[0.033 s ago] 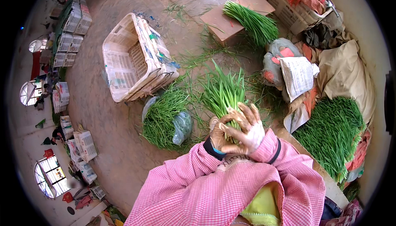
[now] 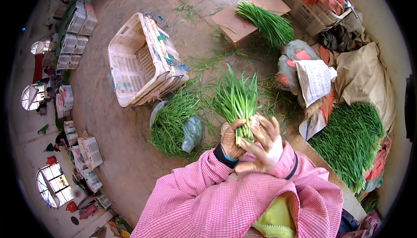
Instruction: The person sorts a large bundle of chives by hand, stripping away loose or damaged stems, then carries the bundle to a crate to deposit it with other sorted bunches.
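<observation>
In front of my body I hold up a bunch of green chives (image 2: 236, 96), its leaf tips fanning away from me and its pale cut ends near my chest. My left hand (image 2: 231, 139), in a tan glove, is closed around the lower stalks. Against the right side of the stalk ends is my right hand (image 2: 264, 144), gloved in stained white and tan, fingers spread and slightly blurred. Whether its fingertips touch the stalks I cannot tell.
Loose greens lie in a heap (image 2: 173, 125) with plastic at left, beside stacked white crates (image 2: 134, 64). A tied bunch (image 2: 266, 23) rests on a cardboard box (image 2: 234, 27). More chives (image 2: 347, 142) are piled at right, below a tan cloth (image 2: 362, 73). Scraps litter the floor.
My right hand has drawn back from across the front of the bunch, toward the right and nearer my body. More of the left hand and the stalks now shows.
</observation>
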The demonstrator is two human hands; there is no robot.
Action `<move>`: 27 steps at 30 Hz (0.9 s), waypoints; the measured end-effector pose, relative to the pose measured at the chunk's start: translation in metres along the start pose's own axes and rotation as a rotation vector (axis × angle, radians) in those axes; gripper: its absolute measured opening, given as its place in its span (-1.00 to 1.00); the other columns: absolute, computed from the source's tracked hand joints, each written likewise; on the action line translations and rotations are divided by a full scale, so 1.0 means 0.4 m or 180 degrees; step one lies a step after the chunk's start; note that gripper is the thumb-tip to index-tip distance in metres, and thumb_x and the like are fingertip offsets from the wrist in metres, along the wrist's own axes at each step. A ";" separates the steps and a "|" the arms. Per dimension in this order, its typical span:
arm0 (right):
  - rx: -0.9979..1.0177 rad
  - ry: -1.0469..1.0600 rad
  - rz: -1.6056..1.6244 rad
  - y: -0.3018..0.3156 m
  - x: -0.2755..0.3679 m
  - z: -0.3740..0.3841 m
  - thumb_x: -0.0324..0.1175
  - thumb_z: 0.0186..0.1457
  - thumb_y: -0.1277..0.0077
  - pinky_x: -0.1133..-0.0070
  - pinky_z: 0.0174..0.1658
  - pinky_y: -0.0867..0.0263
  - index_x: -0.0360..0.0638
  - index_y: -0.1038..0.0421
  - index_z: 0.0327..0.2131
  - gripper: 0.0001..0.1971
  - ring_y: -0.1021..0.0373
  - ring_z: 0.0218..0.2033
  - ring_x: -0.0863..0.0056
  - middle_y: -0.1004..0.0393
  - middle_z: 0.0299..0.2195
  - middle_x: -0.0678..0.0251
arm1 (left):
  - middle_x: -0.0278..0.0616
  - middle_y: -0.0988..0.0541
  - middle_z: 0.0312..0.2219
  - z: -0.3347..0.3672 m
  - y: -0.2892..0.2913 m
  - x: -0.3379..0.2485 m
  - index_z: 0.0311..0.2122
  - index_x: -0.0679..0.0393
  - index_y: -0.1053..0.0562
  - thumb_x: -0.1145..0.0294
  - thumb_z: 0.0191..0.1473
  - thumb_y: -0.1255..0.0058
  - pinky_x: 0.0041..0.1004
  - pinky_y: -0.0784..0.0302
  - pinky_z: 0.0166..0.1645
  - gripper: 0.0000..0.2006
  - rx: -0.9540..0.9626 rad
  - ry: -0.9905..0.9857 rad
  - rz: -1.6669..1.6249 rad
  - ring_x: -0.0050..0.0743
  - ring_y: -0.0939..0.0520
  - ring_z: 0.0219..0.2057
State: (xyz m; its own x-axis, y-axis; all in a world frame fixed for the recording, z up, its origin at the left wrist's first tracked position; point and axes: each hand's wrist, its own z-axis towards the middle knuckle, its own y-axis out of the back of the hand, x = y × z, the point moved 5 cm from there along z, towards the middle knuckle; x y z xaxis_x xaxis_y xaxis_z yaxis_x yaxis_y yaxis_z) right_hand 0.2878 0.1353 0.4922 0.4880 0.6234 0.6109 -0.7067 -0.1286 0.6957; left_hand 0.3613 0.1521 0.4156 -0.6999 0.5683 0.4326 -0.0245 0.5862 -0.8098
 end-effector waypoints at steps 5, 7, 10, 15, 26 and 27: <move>-0.0124 -0.0905 0.0340 -0.117 -0.080 -0.040 -0.22 -0.13 0.10 0.24 0.08 0.06 -0.19 -0.17 -0.02 -0.46 -0.10 0.02 0.08 -0.23 -0.05 0.08 | -0.03 -0.42 -0.23 0.054 0.182 -0.067 -0.16 0.26 -0.31 0.30 0.01 0.14 -0.48 -0.42 -0.11 -0.69 0.0034 -0.0180 -0.0165 -0.30 -0.46 -0.19; -0.1042 -0.1457 0.1702 -0.159 -0.135 -0.106 -0.23 -0.09 0.05 0.36 0.14 0.12 -0.32 -0.03 0.04 -0.37 0.01 0.10 0.11 -0.08 0.03 -0.04 | -0.14 -0.50 -0.47 0.048 0.287 -0.157 -0.34 0.26 -0.39 0.36 -0.07 0.03 -0.51 -0.52 -0.30 -0.80 -0.1492 -0.0840 0.1643 -0.39 -0.55 -0.41; -0.1237 -0.3342 0.2887 -0.185 -0.240 -0.187 -0.27 -0.08 -0.06 0.46 0.13 0.08 -0.33 0.32 0.13 -0.15 0.13 0.15 0.19 0.08 0.10 -0.03 | -0.25 -0.49 -0.55 -0.023 0.270 -0.139 -0.36 0.22 -0.40 0.56 -0.20 -0.05 -0.49 -0.53 -0.47 -0.80 -0.2038 -0.0886 0.2279 -0.47 -0.53 -0.56; -0.0304 -0.4319 0.3770 -0.358 -0.216 -0.123 -0.26 -0.18 -0.17 0.49 -0.18 -0.26 -0.21 -0.15 -0.05 -0.40 -0.35 -0.27 0.42 -0.41 -0.26 0.24 | -0.14 -0.36 -0.16 -0.006 0.241 -0.089 -0.01 0.18 -0.19 0.60 -0.18 -0.06 -0.39 -0.39 -0.08 -0.45 -0.1594 -0.1885 0.2351 -0.31 -0.41 -0.13; 0.0233 -0.3984 0.5003 -0.312 -0.190 -0.174 -0.22 -0.13 -0.14 0.51 -0.15 -0.28 -0.32 -0.11 -0.03 -0.37 -0.31 -0.22 0.41 -0.33 -0.18 0.20 | -0.16 -0.45 -0.34 -0.083 0.282 -0.069 -0.06 0.20 -0.22 0.65 -0.31 -0.14 -0.50 -0.50 -0.31 -0.40 -0.1704 -0.0356 0.2621 -0.38 -0.52 -0.36; 0.0870 -0.3827 0.4976 -0.310 -0.210 -0.185 -0.21 -0.14 -0.14 0.50 -0.13 -0.26 -0.32 -0.10 -0.03 -0.36 -0.30 -0.19 0.39 -0.32 -0.16 0.17 | -0.16 -0.49 -0.44 -0.081 0.276 -0.071 -0.12 0.24 -0.27 0.64 -0.31 -0.15 -0.53 -0.52 -0.41 -0.47 -0.1791 -0.0254 0.2841 -0.42 -0.54 -0.46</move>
State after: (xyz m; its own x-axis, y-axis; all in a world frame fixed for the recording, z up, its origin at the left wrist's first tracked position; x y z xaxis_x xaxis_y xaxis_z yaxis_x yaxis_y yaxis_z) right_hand 0.2965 0.1559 0.3269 -0.2501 -0.8572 0.4501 -0.7590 -0.1150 -0.6408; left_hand 0.4015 0.2192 0.3268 -0.3466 0.8975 -0.2727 0.8419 0.1695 -0.5123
